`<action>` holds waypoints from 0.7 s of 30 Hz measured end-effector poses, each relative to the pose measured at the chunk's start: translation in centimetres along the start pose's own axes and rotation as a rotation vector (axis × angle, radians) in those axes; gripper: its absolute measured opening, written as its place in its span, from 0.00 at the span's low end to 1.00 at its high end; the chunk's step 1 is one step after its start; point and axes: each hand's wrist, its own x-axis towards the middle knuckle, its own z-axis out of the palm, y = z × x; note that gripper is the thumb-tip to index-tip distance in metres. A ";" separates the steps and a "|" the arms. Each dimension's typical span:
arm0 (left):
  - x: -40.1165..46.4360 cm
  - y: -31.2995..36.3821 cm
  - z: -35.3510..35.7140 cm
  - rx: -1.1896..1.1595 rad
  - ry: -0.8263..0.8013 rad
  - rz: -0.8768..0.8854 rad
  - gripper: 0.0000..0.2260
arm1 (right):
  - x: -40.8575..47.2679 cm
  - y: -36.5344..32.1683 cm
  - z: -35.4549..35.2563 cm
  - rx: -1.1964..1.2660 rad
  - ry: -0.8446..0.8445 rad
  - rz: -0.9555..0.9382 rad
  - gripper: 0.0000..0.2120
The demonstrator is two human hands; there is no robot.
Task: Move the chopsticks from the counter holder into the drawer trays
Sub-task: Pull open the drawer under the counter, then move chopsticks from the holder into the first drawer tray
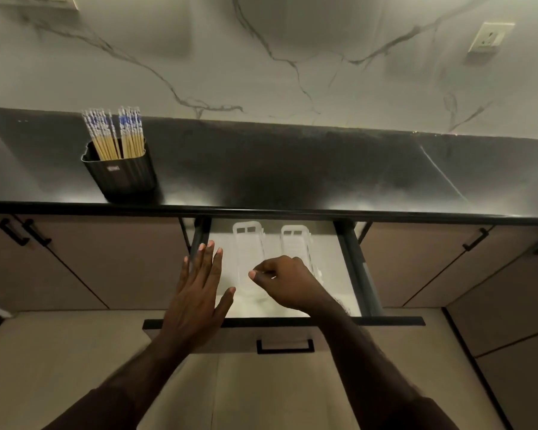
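Several wooden chopsticks point(115, 136) with blue-and-white tops stand upright in a black ribbed holder point(121, 175) on the left of the dark counter point(292, 169). Below, a drawer point(357, 274) is pulled out, brightly lit, with two pale trays lying side by side: left tray point(247, 243), right tray point(294, 240). My left hand point(199, 287) hovers flat over the drawer's left side, fingers spread, holding nothing. My right hand point(284, 282) is over the trays with fingers curled and thumb pinched to them; whether it touches the tray's edge is unclear.
The drawer front with a black handle point(284, 346) juts toward me. Closed cabinet doors with black handles point(22, 232) flank the drawer. A marble wall with a socket point(491, 37) rises behind the counter. Beige floor lies below.
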 end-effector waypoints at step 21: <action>8.2 -25.0 -15.6 -0.179 0.263 0.069 0.33 | 14.5 -26.1 6.6 0.096 0.302 -0.252 0.13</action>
